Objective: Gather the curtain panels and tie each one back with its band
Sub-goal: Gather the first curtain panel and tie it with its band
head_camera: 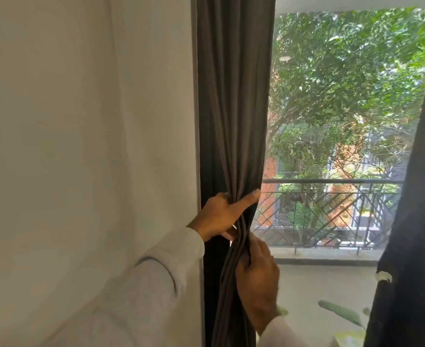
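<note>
Daylight pours through the window, green trees beyond a dark balcony railing, and right at the window's left edge hangs my dark grey curtain panel, bunched into tight vertical folds against the pale wall. My left hand grips the gathered cloth from the wall side, fingers curled behind the folds, thumb stretched flat across the front toward the glass. Below it, my right hand comes up from the bottom of the view and pinches the same bundle, fingers wrapped in among the folds just under the left. Between the two hands the fabric narrows into a rope-like twist, then drops straight down past my right wrist. Whether a band is in there among the folds, I cannot tell. Pale grey sleeves cover both arms. Over at the right edge, a second dark curtain panel hangs, with a few pale green leaves poking in beside its lower part.
</note>
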